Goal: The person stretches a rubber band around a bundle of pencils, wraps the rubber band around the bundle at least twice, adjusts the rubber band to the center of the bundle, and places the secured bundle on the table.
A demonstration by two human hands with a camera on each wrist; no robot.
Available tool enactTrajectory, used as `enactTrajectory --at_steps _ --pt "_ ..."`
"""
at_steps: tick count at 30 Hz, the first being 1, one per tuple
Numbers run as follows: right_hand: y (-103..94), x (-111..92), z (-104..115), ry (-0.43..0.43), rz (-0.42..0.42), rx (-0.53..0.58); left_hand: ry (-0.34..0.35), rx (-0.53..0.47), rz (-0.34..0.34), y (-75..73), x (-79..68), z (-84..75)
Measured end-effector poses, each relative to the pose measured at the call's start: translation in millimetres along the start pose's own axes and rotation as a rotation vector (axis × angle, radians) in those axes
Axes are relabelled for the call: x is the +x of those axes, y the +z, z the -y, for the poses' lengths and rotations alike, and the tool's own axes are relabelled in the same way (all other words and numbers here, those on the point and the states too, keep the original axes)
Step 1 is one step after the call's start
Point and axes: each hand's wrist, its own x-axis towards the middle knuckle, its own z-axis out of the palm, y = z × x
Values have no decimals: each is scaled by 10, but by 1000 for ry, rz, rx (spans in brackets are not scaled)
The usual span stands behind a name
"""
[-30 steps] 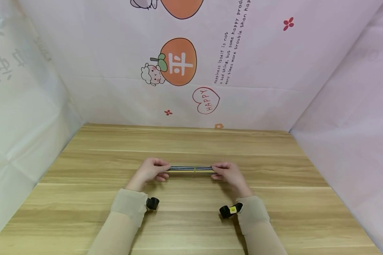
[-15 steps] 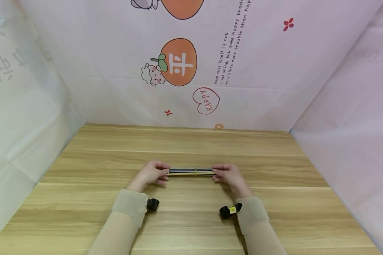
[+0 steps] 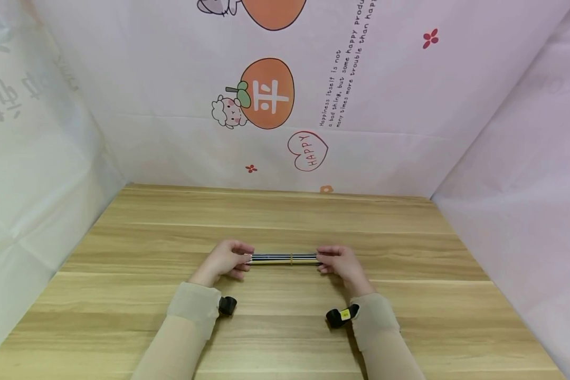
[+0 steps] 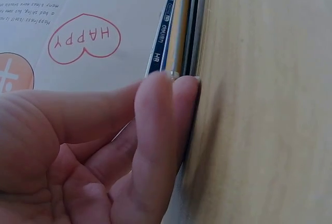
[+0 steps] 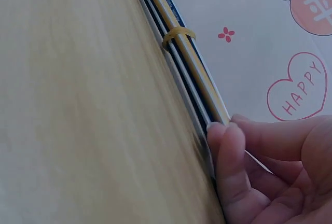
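A bundle of pencils (image 3: pixel 272 259) in dark blue, white and yellow lies crosswise between the two hands, low over the tabletop or on it. My left hand (image 3: pixel 224 260) pinches its left end, and my right hand (image 3: pixel 340 262) pinches the right end. Round the bundle, slightly right of the middle, goes a yellowish rubber band (image 5: pixel 180 33). In the left wrist view HB lettering shows on a blue pencil (image 4: pixel 162 37). Fingers hide both ends of the bundle.
Beneath everything is a wood-grain table (image 3: pixel 285 338). White printed cloth (image 3: pixel 385 95) stands behind it, with plain-looking cloth walls at left and right. Each wrist carries a small black camera, such as the one at the left wrist (image 3: pixel 227 305).
Both hands and the pencil bundle have shifted slightly down in the head view, toward the person. The hold at each end has stayed.
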Motion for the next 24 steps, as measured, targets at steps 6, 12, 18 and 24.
enactTrajectory --at_steps 6,12,18,24 --pt "-21 13 -13 29 -8 8 2 -2 -5 -5 -9 -1" --pt "-39 9 0 42 -5 22 13 0 -12 -6 -11 -9" --pt "-58 -5 -6 39 -12 26 8 -4 -26 -20 -27 -4" --pt "-114 -1 13 39 -42 63 11 46 -95 -90 -97 -30"
